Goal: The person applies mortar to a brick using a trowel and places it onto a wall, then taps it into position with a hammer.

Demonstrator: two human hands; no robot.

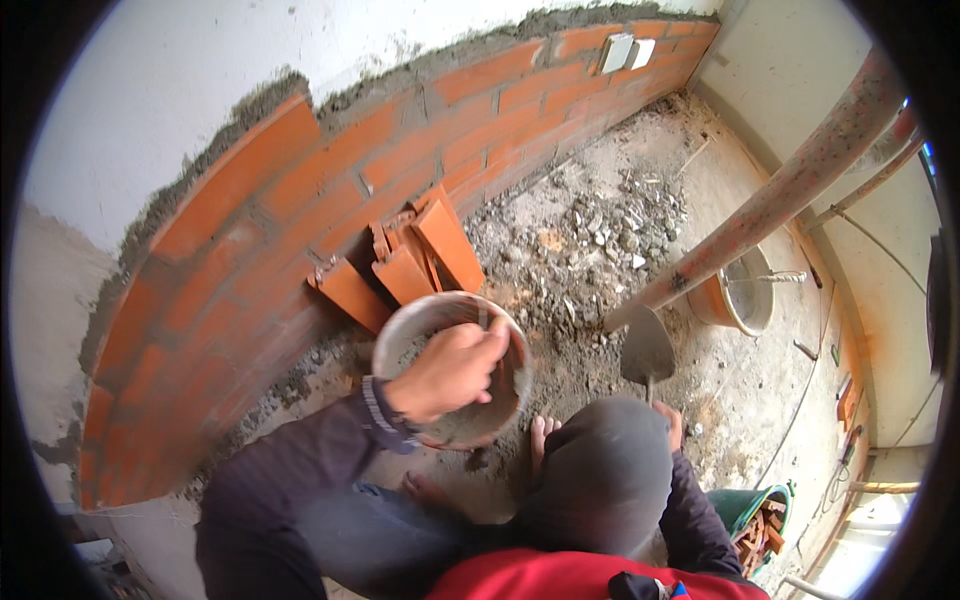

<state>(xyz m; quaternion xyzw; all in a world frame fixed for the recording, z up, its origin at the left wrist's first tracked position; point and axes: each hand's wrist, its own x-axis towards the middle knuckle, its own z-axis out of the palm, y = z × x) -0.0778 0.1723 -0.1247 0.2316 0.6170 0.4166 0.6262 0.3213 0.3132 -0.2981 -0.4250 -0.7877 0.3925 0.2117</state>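
Note:
My left hand (455,368) reaches over a round mortar bucket (397,335), its fingers curled at a thin pale piece near the far rim; motion blur hides exactly what they grip. Grey mortar lines the bucket's inside. My right hand (672,426), partly hidden behind my bent knee, holds a trowel by its handle, the grey blade (647,343) upright beside the knee, above the gritty floor. Several orange hollow bricks (442,245) lean against the brick wall just beyond the bucket. My bare toes show between the bucket and my knee.
A partly built brick wall (315,180) with two white boxes (616,54) runs along the left. Rubble (595,225) covers the floor beyond. A mottled pole (760,190) slants up at right, beside a second bucket (708,300). A green bucket (745,508) of brick pieces sits at lower right.

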